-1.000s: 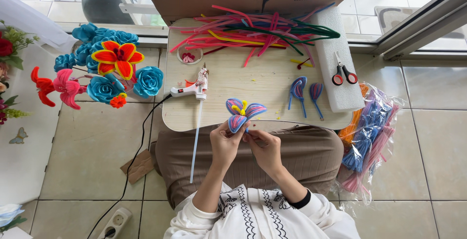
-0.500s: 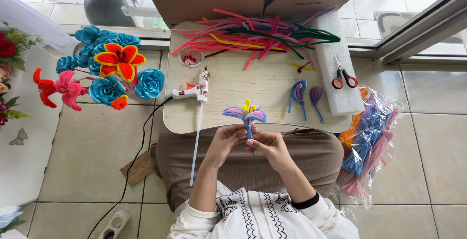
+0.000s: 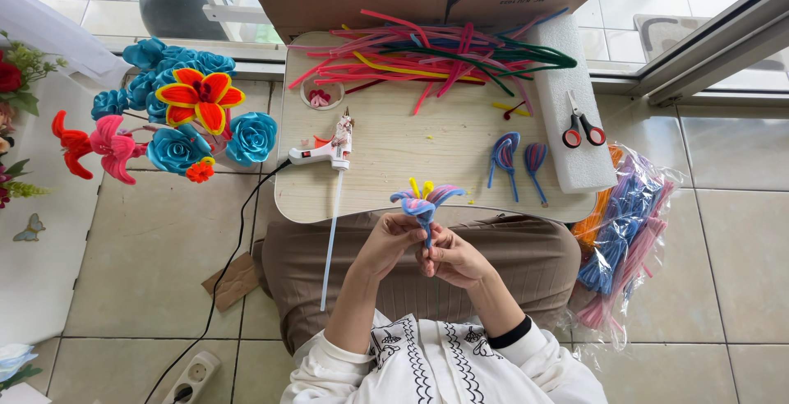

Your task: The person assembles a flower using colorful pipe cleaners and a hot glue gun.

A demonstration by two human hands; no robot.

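Head view shows the left hand and right hand close together over the lap, fingers pinching the stem of a blue-and-pink pipe-cleaner flower held upright just at the near edge of the small wooden table. On that table lie a glue gun, two loose petals, scissors and a heap of pipe cleaners.

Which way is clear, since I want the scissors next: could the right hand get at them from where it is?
Probably yes, once freed. The right hand now holds the stem of the pipe-cleaner flower together with the left hand. The scissors lie uncovered on the white foam block, on that hand's side; only two loose petals lie between.
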